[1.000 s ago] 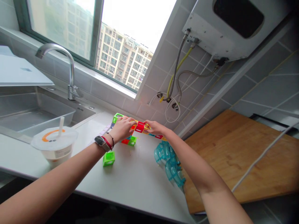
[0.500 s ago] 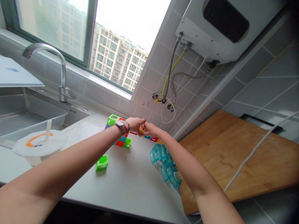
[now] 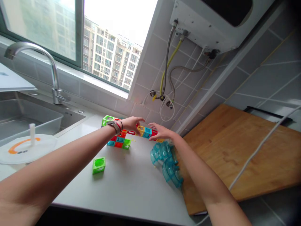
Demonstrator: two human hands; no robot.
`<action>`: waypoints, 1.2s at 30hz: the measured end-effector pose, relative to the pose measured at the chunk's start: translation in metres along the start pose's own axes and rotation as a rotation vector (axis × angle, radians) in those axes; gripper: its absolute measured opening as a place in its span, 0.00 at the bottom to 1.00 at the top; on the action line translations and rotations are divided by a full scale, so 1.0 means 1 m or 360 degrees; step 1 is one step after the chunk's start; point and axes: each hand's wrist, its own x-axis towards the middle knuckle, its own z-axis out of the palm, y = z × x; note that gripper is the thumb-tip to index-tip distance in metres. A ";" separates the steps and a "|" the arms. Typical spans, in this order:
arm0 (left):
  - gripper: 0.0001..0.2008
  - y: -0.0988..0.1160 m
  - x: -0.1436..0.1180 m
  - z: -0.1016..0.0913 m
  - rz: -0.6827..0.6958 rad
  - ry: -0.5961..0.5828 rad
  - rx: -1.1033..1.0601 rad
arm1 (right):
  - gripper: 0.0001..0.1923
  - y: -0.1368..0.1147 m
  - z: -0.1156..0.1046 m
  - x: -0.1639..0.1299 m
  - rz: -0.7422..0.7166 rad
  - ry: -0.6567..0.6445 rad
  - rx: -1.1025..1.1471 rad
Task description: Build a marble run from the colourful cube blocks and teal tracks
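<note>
A row of hollow toy blocks runs along the back of the counter: a yellow block (image 3: 140,130), a blue block (image 3: 147,133) and a red block (image 3: 154,133). My left hand (image 3: 131,124) is at the row's left end, its fingers stretched out and thumb beside the yellow block. Around the red block my right hand (image 3: 162,131) has its fingers and thumb apart; whether they touch it is unclear. Left of the row stands a stack of coloured blocks (image 3: 119,140), partly hidden by my left wrist. Nearer me lies a single green block (image 3: 99,165).
Translucent teal curved pieces (image 3: 168,163) lie beside a leaning wooden board (image 3: 235,157). On the left are a lidded cup with a straw (image 3: 28,147), a sink (image 3: 70,116) and a faucet (image 3: 55,78). A white cord (image 3: 258,150) crosses the board.
My hands, together over a yellow block before, have moved apart with fingers spread. The yellow, blue and red blocks between them now show more fully. The view has shifted slightly.
</note>
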 end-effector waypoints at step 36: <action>0.19 0.071 0.033 0.061 0.0071 0.0235 0.0482 | 0.22 0.039 -0.032 -0.025 0.0375 0.0736 0.0156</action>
